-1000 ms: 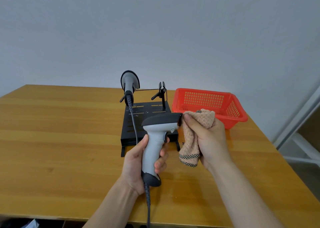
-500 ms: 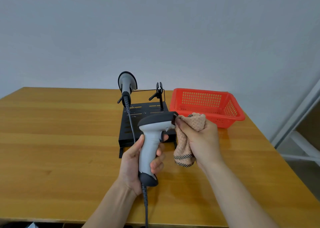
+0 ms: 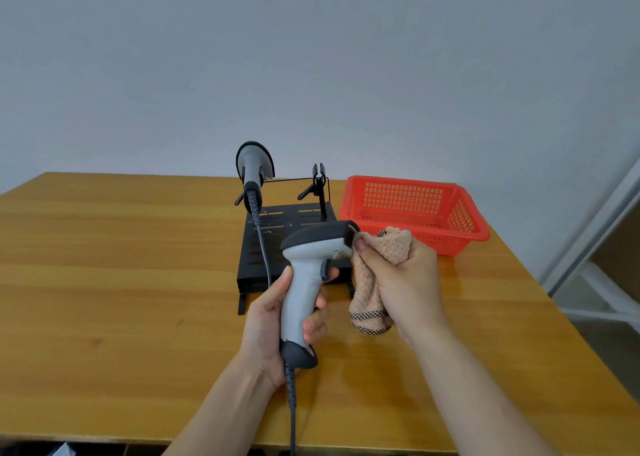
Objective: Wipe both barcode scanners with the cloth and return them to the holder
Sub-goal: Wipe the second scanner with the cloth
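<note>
My left hand (image 3: 268,320) grips the handle of a grey and black barcode scanner (image 3: 308,272), held upright above the table with its head pointing right. My right hand (image 3: 403,275) holds a bunched beige cloth (image 3: 372,282) and presses it against the scanner's front window. A second scanner (image 3: 252,169) sits in the left cradle of the black holder (image 3: 263,247). The holder's right cradle (image 3: 320,185) is bare. Cables run from both scanners toward me.
A red plastic basket (image 3: 415,213) stands right of the holder, close behind my right hand. The wooden table (image 3: 104,282) stretches left, and its right edge (image 3: 554,299) drops off beside a white frame.
Both hands shifted slightly left and up together. The cloth stays pressed on the scanner's front, with my thumb moved a little lower on it.
</note>
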